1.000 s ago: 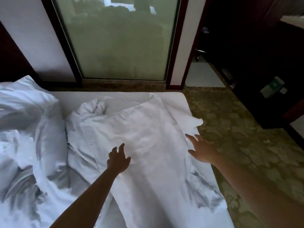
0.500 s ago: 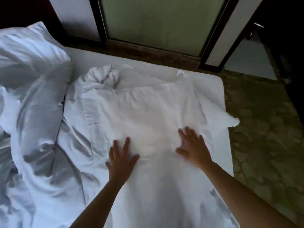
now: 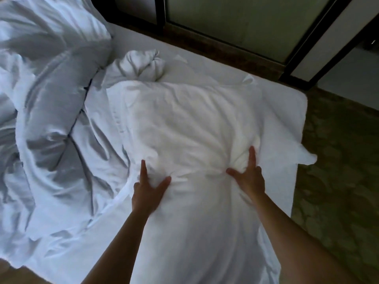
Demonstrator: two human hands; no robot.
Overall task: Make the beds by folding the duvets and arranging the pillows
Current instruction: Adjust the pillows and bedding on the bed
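A white duvet point(image 3: 184, 124) lies lengthwise on the bed, puffed up and creased in the middle. My left hand point(image 3: 148, 187) and my right hand point(image 3: 247, 177) are both sunk into it side by side, each gripping a bunch of cover between thumb and fingers. Folds of cloth gather between the two hands. A twisted knot of white bedding point(image 3: 143, 64) sits at the duvet's far end. More rumpled white bedding, with a pillow point(image 3: 51, 35) at the far left, is heaped along the left side.
The mattress sheet point(image 3: 287, 111) shows bare at the far right corner of the bed. Patterned carpet point(image 3: 338, 181) runs along the right. A dark-framed glass door point(image 3: 235, 23) and a white wall stand beyond the bed's far edge.
My hands came down from above the duvet, lay flat on it, and now dig in and bunch the cover. The view has moved closer and tilted further down.
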